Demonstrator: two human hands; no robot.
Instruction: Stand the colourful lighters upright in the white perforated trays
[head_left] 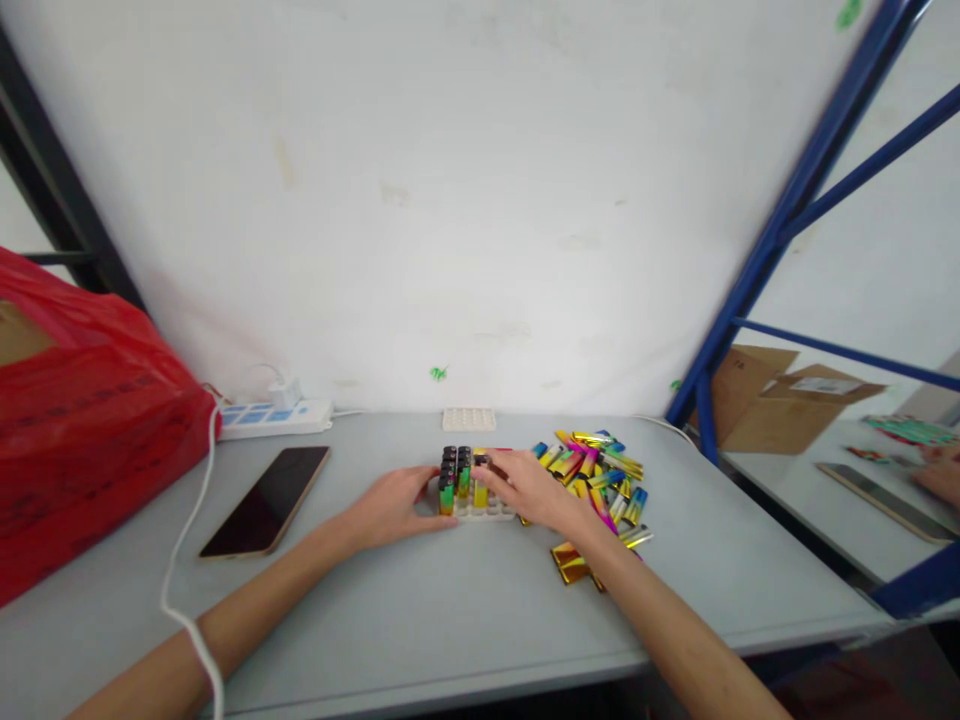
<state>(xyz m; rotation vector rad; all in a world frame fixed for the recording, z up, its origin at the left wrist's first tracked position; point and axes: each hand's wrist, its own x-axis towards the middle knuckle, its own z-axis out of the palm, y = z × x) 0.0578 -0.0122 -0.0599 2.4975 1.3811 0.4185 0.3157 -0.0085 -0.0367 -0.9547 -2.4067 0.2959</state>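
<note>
A white tray (486, 516) with round slots stands on the grey table, several black-topped, shiny coloured lighters (448, 482) upright in its left part. My left hand (394, 508) rests at the tray's left end, thumb and fingers apart around its corner and the lighters there. Over the tray's middle, the fingers of my right hand (529, 487) are closed on a yellow lighter (481, 490) that is upright; its top is partly hidden by the fingers. Right of the tray lies a loose pile of shiny multicoloured lighters (600, 475), partly behind my right forearm.
A second white tray (469, 419) lies by the wall. On the left are a phone (266, 502), a power strip (276, 418), a white cable (180, 545) and a red bag (97, 420). Beyond the blue frame (750, 270) are a cardboard box (787, 405) and another person's hand (941, 472).
</note>
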